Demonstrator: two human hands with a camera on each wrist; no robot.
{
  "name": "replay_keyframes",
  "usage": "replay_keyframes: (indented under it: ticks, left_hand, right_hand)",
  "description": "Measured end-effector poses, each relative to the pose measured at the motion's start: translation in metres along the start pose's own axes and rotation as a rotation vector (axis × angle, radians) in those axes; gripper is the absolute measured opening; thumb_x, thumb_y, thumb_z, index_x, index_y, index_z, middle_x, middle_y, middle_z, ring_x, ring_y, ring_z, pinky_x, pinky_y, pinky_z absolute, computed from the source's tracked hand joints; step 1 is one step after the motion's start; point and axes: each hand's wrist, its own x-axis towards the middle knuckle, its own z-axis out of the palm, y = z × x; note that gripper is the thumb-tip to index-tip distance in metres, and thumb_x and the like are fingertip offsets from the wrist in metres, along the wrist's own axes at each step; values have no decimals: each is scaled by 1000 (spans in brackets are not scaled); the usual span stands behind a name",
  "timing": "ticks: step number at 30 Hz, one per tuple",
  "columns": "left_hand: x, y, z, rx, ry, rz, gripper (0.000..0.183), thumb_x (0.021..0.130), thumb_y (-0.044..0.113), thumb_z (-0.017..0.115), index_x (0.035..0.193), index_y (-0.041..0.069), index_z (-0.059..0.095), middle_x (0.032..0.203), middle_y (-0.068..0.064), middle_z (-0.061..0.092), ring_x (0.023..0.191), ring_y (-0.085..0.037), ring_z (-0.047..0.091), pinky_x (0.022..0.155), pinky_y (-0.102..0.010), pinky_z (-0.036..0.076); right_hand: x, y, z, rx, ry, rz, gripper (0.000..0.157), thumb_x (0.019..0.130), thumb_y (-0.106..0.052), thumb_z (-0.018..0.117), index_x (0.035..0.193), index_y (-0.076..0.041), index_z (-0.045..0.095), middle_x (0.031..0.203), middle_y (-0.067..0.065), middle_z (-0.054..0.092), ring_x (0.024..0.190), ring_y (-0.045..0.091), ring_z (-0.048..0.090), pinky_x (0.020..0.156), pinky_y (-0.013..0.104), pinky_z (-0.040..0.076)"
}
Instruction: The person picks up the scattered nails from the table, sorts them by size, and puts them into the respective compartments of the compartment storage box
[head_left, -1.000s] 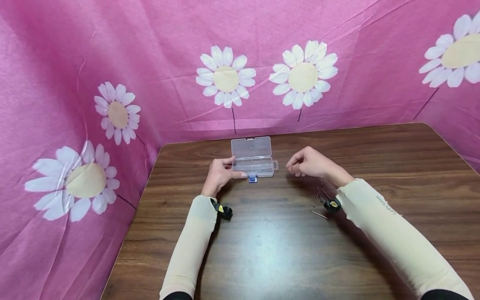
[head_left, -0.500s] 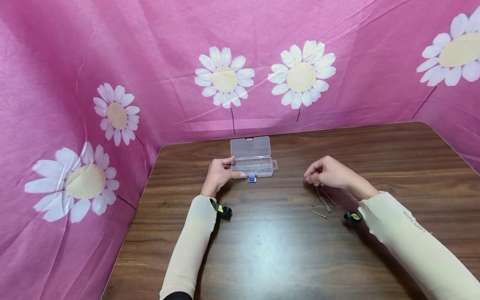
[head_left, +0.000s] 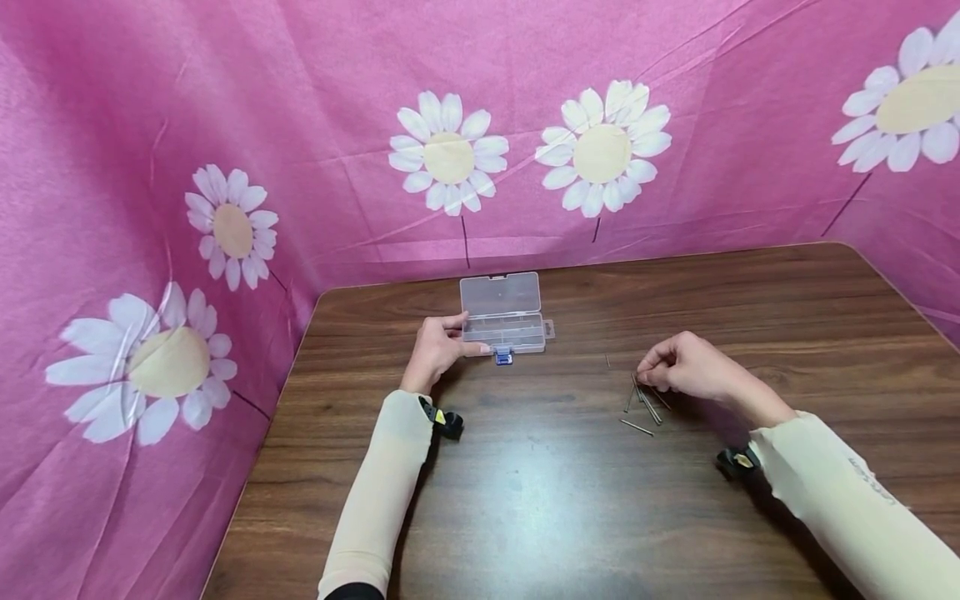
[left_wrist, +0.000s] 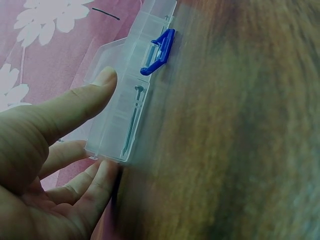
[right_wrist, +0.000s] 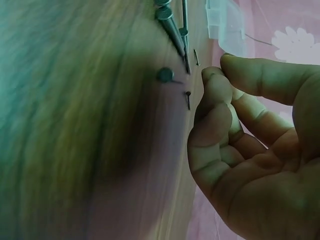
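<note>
Nails (head_left: pixel 649 407) are scattered on the counter (head_left: pixel 600 517) just beside the right grip (head_left: pixel 690 369), fingertips bunched, any held nail indiscernible, while the compartment box (head_left: pixel 501 315) is pinched by the left grip (head_left: pixel 439 345), presumably for steadiness.

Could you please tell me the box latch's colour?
The latch is blue, clearest in the left wrist view.
</note>
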Motion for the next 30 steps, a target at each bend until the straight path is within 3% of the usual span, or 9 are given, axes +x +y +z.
replay_keyframes:
  ticks: [7, 12, 23, 30]
  left_hand:
    - [0, 1, -1, -7, -3, 4, 78, 64, 9, 97, 135, 11, 64, 124, -13, 69, 103, -19, 63, 79, -27, 53]
    - [0, 1, -1, 3, 3, -2, 78, 64, 11, 97, 135, 12, 65, 125, -11, 68, 105, -19, 63, 82, -28, 53]
    - [0, -3, 0, 1, -3, 1, 80, 63, 12, 98, 135, 11, 64, 127, -11, 67, 106, -19, 64, 83, -28, 53]
    - [0, -2, 0, 0, 3, 11, 79, 64, 13, 98, 135, 10, 64, 123, -12, 69, 103, -18, 65, 81, -28, 53]
  right_hand:
    - [-9, 2, 0, -222, 51, 7, 5, 84, -11, 75, 81, -13, 74, 68, -6, 64, 61, 10, 53, 59, 29, 43]
    - [-9, 3, 2, -386, 84, -32, 20, 82, -21, 80, 68, -21, 66, 63, -13, 57, 61, 10, 50, 68, 35, 41]
    - [-11, 1, 3, -435, 21, 15, 27, 81, -26, 82, 62, -22, 64, 64, -15, 59, 64, 11, 51, 72, 38, 43]
    - [-11, -2, 2, -438, -11, 3, 25, 81, -11, 72, 60, -19, 61, 62, -12, 54, 62, 13, 48, 67, 35, 42]
